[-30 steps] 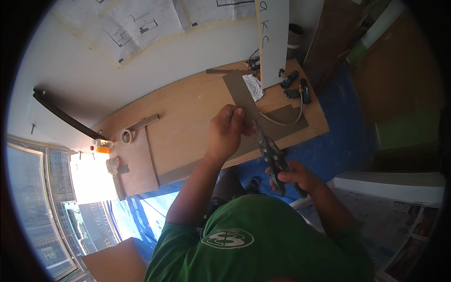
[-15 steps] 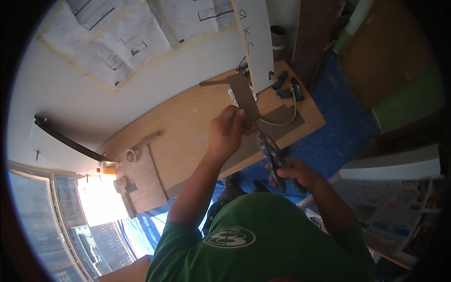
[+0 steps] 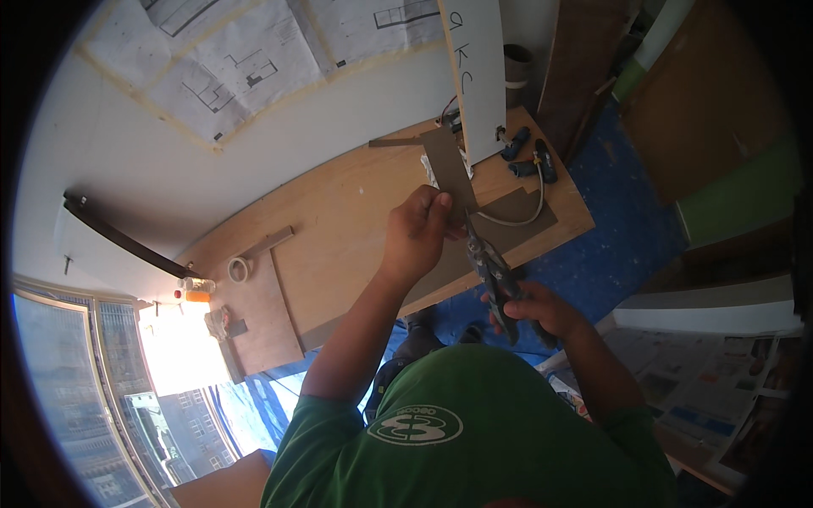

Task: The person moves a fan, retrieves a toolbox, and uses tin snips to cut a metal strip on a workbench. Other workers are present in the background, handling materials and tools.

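Observation:
My left hand (image 3: 415, 235) is closed on a flat grey-brown strip (image 3: 446, 157), thumb on top, and holds it up over the bench. My right hand (image 3: 549, 310) grips the handles of a pair of metal snips (image 3: 485, 258), which look worn and spotted. The handles stand somewhat apart. The snips' jaws point up to the lower end of the strip, just beside my left fingers. Whether the blades bite into the strip is too small to tell.
A wooden workbench (image 3: 330, 212) bears a grey-brown sheet (image 3: 523, 210), a curved hose (image 3: 512, 223), dark tools (image 3: 544, 161) and an upright white panel (image 3: 483, 93). At its left lie a tape roll (image 3: 240, 270) and a thin board (image 3: 264, 313). Blue sheeting (image 3: 622, 203) covers the floor.
The bench and wall sit slightly farther right in the picture. Both hands keep their hold on the strip and the snips, with the jaws still at the strip's lower end.

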Demonstrator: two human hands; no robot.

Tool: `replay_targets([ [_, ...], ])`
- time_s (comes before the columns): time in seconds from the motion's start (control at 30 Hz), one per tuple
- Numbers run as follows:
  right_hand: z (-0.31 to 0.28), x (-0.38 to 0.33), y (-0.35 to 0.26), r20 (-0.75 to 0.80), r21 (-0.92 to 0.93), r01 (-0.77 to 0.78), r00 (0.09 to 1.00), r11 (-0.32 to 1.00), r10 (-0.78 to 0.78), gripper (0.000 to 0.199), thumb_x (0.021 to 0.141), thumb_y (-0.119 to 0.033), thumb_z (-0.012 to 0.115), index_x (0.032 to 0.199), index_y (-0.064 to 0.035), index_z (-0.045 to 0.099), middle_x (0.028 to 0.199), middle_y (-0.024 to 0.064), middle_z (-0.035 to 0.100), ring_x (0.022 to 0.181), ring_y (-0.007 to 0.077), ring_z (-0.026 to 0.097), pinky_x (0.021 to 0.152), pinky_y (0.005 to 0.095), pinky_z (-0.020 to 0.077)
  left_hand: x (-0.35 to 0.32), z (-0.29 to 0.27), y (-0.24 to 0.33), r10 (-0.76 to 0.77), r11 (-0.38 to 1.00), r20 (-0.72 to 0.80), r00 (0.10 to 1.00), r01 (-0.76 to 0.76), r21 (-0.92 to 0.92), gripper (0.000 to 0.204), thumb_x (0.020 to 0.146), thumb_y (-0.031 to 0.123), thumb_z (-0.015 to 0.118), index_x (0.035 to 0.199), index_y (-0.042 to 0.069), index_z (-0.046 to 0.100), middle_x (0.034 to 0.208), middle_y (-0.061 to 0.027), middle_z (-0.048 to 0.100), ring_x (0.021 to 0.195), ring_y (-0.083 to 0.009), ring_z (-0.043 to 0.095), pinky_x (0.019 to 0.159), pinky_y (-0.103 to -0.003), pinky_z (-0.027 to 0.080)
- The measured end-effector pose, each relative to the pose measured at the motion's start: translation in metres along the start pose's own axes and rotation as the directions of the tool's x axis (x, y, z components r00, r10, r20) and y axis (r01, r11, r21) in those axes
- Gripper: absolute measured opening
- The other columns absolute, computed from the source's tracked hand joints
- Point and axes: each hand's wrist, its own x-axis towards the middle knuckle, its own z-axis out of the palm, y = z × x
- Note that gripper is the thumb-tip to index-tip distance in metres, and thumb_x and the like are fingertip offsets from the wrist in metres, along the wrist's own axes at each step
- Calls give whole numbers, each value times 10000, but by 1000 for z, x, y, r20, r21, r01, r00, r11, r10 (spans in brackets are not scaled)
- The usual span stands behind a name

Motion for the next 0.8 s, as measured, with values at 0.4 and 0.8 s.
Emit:
replay_targets([
  [0.4,2,-7,2,-21,56,75,997,996,-74,421,894,-258,661,1186,43,629,960,133,686,847,237,704,824,383,545,3,12,3,11,996,12,1000,-10,-86,272,1084,220,520,1025,-34,600,860,-123,708,755,-196,727,697,-317,599],
  [0.8,-4,-20,6,-50,93,111,993,989,-107,446,900,-264,662,1201,62,627,947,138,702,849,237,710,830,387,546,-4,29,4,114,988,92,989,-122,92,273,1068,216,543,1000,-38,616,857,-112,716,780,-172,701,730,-315,563],
])
